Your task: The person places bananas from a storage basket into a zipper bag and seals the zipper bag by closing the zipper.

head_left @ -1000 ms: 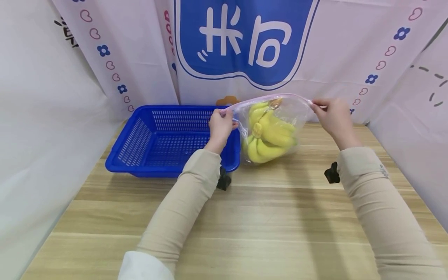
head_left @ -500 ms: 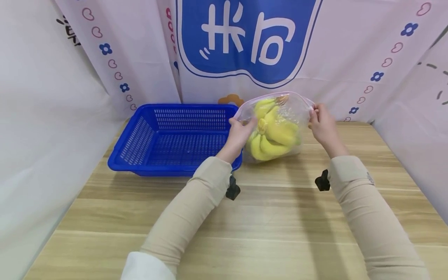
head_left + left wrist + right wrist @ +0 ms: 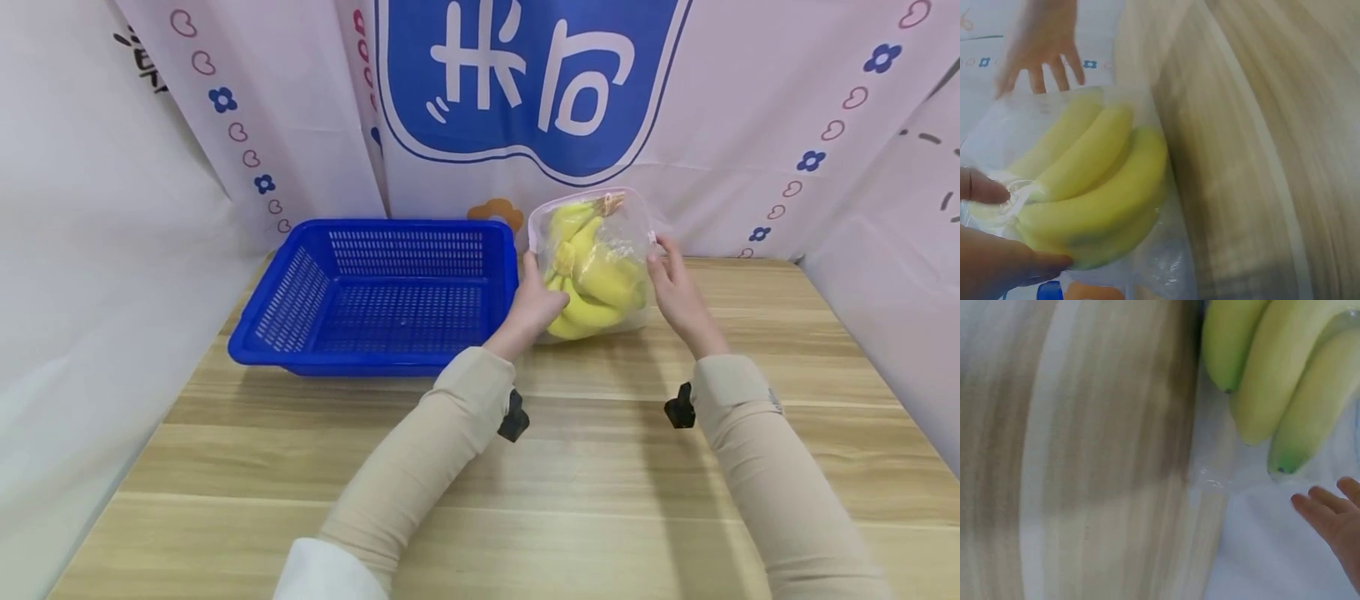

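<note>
A clear zip bag (image 3: 630,229) with a pink top edge stands on the table, holding yellow bananas (image 3: 592,279). My left hand (image 3: 534,304) is at the bag's left side, its thumb across the front over the bananas and its fingers along the side edge. In the left wrist view, the thumb and a finger press into the plastic near wrinkles in the film. At the bag's right edge is my right hand (image 3: 678,292), fingers extended upward with the fingertips right at the plastic. The left wrist view shows that hand's fingers spread and straight.
A blue perforated plastic basket (image 3: 375,367) stands immediately left of the bag, with nothing in it. Wooden table (image 3: 585,483) extends in front. A printed white cloth (image 3: 720,167) hangs close behind the bag, and white cloths rise at both sides.
Both hands have left the bag's pink top edge and slid down to its sides, coming closer together. The bag mouth now stands up unheld, and the basket has stayed in place.
</note>
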The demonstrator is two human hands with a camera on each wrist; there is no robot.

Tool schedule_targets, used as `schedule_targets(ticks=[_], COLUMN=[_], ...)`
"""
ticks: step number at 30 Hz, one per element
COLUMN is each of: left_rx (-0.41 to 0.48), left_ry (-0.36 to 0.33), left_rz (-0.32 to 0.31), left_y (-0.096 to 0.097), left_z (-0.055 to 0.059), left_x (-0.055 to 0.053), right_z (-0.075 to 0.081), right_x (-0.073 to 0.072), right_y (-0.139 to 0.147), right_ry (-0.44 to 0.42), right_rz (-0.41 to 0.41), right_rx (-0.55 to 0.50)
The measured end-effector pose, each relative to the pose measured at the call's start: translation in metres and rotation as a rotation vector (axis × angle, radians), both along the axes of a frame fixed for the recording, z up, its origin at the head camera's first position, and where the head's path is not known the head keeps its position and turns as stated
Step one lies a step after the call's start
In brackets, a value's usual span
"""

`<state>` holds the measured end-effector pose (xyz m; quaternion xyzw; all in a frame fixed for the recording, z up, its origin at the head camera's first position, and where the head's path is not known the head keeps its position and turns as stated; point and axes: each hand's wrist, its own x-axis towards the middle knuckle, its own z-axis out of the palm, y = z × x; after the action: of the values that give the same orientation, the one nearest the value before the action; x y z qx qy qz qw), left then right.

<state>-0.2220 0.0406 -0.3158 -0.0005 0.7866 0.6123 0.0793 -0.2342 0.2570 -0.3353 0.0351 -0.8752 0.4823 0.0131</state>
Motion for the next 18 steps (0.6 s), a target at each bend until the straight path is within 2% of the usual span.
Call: schedule_targets(ticks=[6, 13, 18], left_rx=[-0.032, -0.123, -0.101], left_ry=[0.010, -0.001, 0.002], left_rz=[0.010, -0.004, -0.003], left_y=[0.007, 0.010, 0.012], left_z=[-0.008, -0.015, -0.021], left_x=[0.000, 0.001, -0.001], right_z=[-0.014, -0.021, -0.021], right_x=[0.003, 0.002, 0.002], right_y=[-0.005, -0.003, 0.000], right_ry=[-0.090, -0.106, -0.106], right_rz=[0.023, -0.001, 0.019], right_rx=[0.001, 0.035, 0.055])
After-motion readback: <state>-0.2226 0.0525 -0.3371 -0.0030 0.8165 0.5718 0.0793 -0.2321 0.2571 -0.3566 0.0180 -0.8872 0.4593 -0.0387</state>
